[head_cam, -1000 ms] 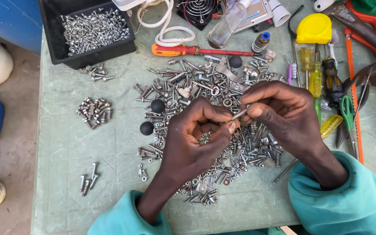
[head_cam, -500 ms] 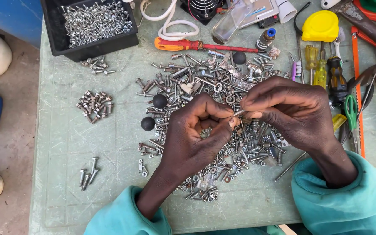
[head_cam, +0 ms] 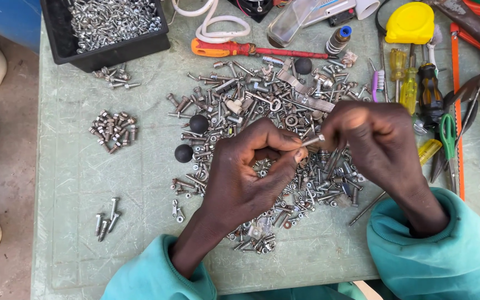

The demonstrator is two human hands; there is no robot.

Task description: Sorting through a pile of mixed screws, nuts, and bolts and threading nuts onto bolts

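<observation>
Compared with the views from a moment before, little had changed: a small silver bolt (head_cam: 313, 140) was still held between both hands above the heap of mixed screws and nuts (head_cam: 262, 111), though the hands had been drawn slightly further apart and the right hand raised a touch, so more of the bolt's shaft was exposed between them. This was judged to mean that the piece was still being worked or examined rather than sorted away.

The left hand (head_cam: 245, 172) was seen at the centre of the frame, wrist bent upward, its grip closed on one end of the bolt with thumb and forefinger pinched. The right hand (head_cam: 376, 144) was placed right of centre, fingers curled down, its grip closed on the other end; motion blur softened its fingertips.

Both teal sleeves (head_cam: 451, 255) were seen at the lower edge. The green worktop (head_cam: 68, 183) also carried a black tray of screws (head_cam: 112, 28) at upper left, and an orange-handled screwdriver (head_cam: 234, 49) at top centre
</observation>
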